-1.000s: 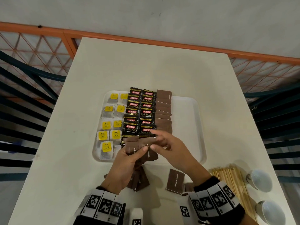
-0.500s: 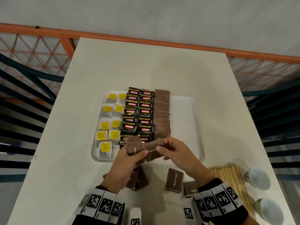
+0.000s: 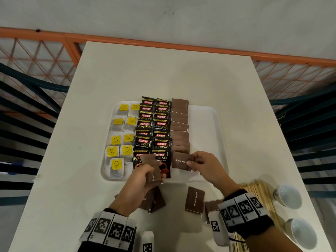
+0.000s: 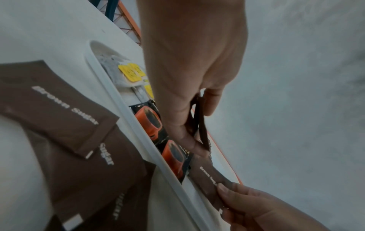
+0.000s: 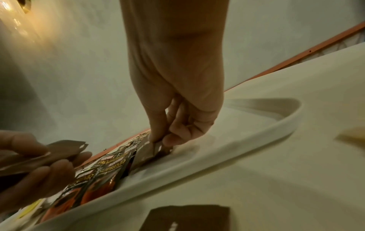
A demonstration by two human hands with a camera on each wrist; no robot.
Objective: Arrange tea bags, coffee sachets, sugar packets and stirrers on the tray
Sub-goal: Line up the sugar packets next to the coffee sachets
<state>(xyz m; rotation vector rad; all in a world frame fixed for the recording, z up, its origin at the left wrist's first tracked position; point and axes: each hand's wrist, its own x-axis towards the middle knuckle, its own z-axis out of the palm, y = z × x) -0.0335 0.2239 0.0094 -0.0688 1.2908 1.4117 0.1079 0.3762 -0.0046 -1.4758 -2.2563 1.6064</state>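
A white tray [image 3: 214,135] holds yellow-tagged tea bags [image 3: 116,140] on its left, black coffee sachets [image 3: 153,128] in the middle and a row of brown sugar packets [image 3: 180,124] beside them. My right hand [image 3: 205,165] pinches one brown sugar packet [image 3: 181,160] at the near end of that row, low over the tray [image 5: 256,134]. My left hand [image 3: 143,177] grips a small stack of brown sugar packets [image 3: 152,168] above the tray's near edge [image 4: 126,109]. More sugar packets [image 3: 194,200] lie loose on the table in front of the tray.
Wooden stirrers [image 3: 261,199] lie in a bundle at the near right of the white table [image 3: 163,73], with two white cups [image 3: 289,196] beside them. An orange railing [image 3: 127,41] runs behind the table's far edge. The tray's right part is bare.
My right hand has drawn one sugar packet off the stack and carried it right, down to the near end of the sugar row. The left hand and its stack have pulled back slightly.
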